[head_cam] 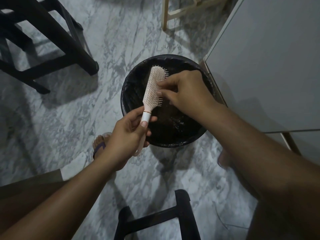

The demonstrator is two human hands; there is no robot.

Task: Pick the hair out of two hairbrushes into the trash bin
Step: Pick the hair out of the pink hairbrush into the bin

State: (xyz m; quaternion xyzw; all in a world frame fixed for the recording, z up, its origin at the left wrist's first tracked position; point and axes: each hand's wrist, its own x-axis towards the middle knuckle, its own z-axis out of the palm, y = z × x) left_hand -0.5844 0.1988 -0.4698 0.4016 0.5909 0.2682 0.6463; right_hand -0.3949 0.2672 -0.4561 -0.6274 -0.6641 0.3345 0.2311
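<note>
A pale pink hairbrush [153, 87] with a white handle is held over the round black trash bin [131, 80], which is lined with a dark bag. My left hand [129, 135] grips the handle, with the bristles facing right. My right hand [185, 91] is at the bristles on the brush's right side, its fingertips pinching among them. Any hair between the fingers is too fine to see. Only this one brush is in view.
The bin stands on a grey marble floor beside a white cabinet [259, 66]. A black stool [52, 49] stands at the upper left, another black stool frame [155, 220] at the bottom, and pale wooden legs [166, 13] at the top. My sandalled foot [100, 144] is left of the bin.
</note>
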